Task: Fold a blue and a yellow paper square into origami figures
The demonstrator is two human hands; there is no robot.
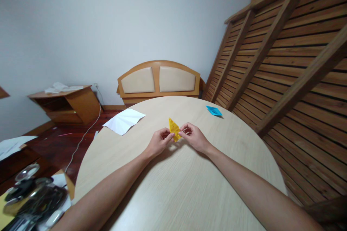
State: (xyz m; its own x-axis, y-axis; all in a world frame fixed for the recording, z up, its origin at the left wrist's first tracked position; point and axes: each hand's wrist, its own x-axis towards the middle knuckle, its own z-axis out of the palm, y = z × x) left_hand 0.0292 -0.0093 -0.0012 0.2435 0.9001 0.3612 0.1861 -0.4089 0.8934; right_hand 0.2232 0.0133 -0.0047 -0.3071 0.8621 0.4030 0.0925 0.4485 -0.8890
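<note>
Over the desk [168,195], pinches yellow paper [174,128] with nearly closed left hand [158,142] and right hand [197,139] — probably to steady it — well apart from far-right blue paper [214,111].

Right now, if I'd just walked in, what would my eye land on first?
Probably the folded yellow paper, bright above the pale round table, pinched between the left hand and the right hand. Next might come the blue folded paper toward the table's far right and the creased white sheet at its far left. The large slatted wooden panel dominates the right side.
</note>
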